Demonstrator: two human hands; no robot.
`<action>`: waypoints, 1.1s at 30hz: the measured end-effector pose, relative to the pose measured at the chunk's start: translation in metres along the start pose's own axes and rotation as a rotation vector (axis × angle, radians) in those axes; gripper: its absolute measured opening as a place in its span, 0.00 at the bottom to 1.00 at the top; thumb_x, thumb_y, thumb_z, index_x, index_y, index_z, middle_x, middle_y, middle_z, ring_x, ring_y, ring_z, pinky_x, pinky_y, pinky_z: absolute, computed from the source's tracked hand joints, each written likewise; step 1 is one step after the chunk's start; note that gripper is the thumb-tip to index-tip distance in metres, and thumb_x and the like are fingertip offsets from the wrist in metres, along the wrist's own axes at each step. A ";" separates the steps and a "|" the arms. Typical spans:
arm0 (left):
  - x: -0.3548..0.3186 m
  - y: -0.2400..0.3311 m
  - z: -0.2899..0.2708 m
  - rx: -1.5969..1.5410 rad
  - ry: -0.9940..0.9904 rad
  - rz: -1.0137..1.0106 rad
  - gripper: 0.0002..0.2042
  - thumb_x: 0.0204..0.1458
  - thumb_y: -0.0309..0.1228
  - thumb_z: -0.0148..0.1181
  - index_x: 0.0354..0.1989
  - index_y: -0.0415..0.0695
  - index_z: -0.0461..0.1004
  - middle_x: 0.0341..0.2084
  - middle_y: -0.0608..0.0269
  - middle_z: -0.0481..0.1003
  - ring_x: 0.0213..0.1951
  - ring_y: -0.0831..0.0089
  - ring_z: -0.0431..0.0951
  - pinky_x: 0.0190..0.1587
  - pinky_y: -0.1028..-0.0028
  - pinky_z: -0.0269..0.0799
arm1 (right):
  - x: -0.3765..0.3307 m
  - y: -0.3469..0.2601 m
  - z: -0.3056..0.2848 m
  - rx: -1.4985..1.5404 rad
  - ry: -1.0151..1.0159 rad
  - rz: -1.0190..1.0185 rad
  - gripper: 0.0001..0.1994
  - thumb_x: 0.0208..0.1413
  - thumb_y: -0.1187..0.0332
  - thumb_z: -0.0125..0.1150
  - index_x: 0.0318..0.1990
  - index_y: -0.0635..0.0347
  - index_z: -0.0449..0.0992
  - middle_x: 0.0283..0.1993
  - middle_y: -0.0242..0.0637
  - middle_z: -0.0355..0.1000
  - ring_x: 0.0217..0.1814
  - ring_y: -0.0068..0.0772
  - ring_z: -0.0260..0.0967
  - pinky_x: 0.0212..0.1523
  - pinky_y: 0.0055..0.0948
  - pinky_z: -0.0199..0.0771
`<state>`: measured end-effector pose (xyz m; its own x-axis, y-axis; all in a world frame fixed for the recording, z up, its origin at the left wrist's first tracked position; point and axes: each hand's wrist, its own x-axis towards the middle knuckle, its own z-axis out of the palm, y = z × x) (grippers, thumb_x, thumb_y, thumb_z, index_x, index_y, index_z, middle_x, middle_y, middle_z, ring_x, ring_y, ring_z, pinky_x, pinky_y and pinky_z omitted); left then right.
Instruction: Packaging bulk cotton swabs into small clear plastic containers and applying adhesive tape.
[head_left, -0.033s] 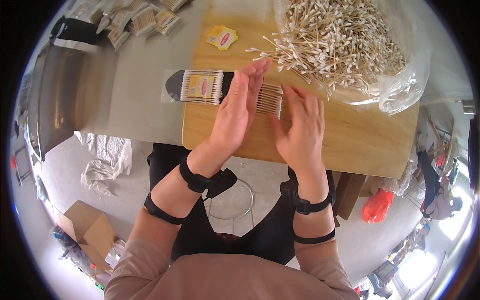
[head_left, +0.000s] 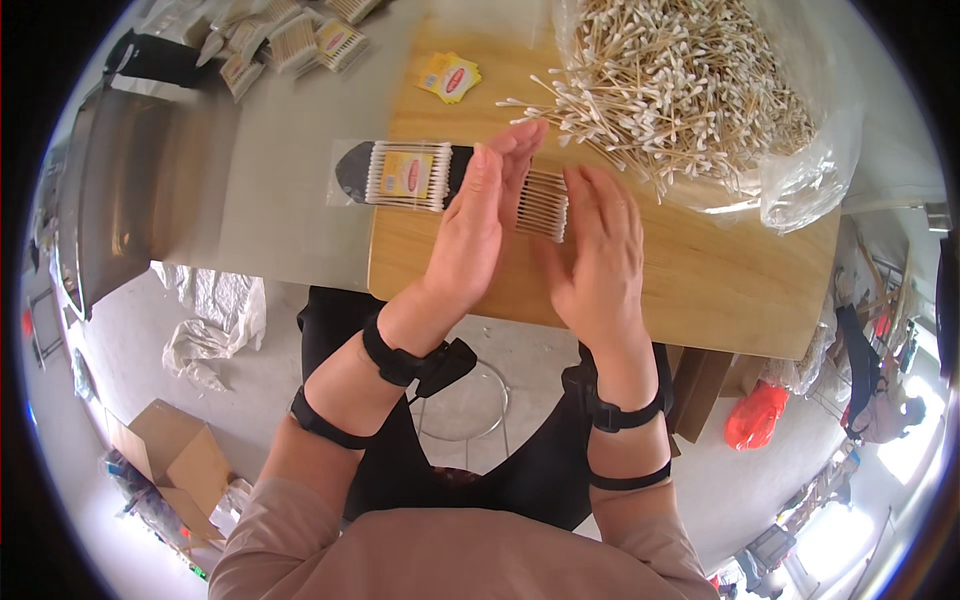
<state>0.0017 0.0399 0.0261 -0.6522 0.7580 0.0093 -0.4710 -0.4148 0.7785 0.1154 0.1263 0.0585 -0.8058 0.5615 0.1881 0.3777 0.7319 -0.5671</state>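
A flat row of cotton swabs lies on the wooden board between my two hands. My left hand stands on edge, fingers straight and together, its palm beside the row's left ends. At the right ends is my right hand, fingers stretched and thumb apart; whether it touches the swabs I cannot tell. Left of my hands, a swab pack with a yellow card lies on a dark strip with a rounded end, partly hidden by my left hand. Yellow cards are stacked farther back.
A big heap of loose swabs spills from a clear plastic bag at the back right. Several filled packs lie back left, near a shiny metal box. The wooden board's front edge is close to my lap.
Almost nothing differs. The whole view has shifted slightly, and my right hand's fingers sit a little differently at the row's right ends.
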 end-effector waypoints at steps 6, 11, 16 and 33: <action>0.000 0.001 0.003 -0.010 -0.039 -0.031 0.30 0.71 0.48 0.28 0.68 0.33 0.52 0.69 0.45 0.53 0.73 0.59 0.47 0.75 0.64 0.37 | -0.005 0.000 0.013 -0.257 -0.123 -0.119 0.31 0.57 0.66 0.58 0.67 0.67 0.61 0.71 0.48 0.58 0.76 0.47 0.51 0.74 0.51 0.46; 0.000 0.014 -0.003 -0.022 -0.075 0.085 0.29 0.71 0.46 0.31 0.67 0.32 0.54 0.68 0.45 0.56 0.72 0.58 0.51 0.74 0.64 0.40 | -0.006 -0.002 0.016 -0.350 -0.126 -0.131 0.28 0.60 0.64 0.55 0.67 0.66 0.63 0.71 0.46 0.59 0.75 0.46 0.53 0.74 0.50 0.48; -0.002 0.070 -0.023 0.781 0.091 -0.030 0.21 0.69 0.39 0.43 0.64 0.40 0.65 0.63 0.52 0.67 0.68 0.59 0.61 0.69 0.60 0.54 | -0.007 0.001 0.016 -0.389 -0.131 -0.125 0.27 0.62 0.64 0.53 0.67 0.66 0.63 0.72 0.46 0.58 0.76 0.45 0.52 0.74 0.49 0.47; -0.003 0.067 -0.089 1.663 -0.127 0.248 0.26 0.67 0.43 0.44 0.68 0.41 0.60 0.69 0.51 0.58 0.71 0.51 0.54 0.72 0.56 0.48 | 0.006 -0.016 0.030 -0.366 -0.169 -0.168 0.27 0.63 0.64 0.52 0.69 0.63 0.61 0.74 0.42 0.56 0.77 0.41 0.50 0.75 0.48 0.47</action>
<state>-0.0808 -0.0351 0.0228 -0.5213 0.8279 0.2068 0.7755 0.3584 0.5198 0.0908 0.1070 0.0447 -0.9218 0.3738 0.1025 0.3468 0.9135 -0.2126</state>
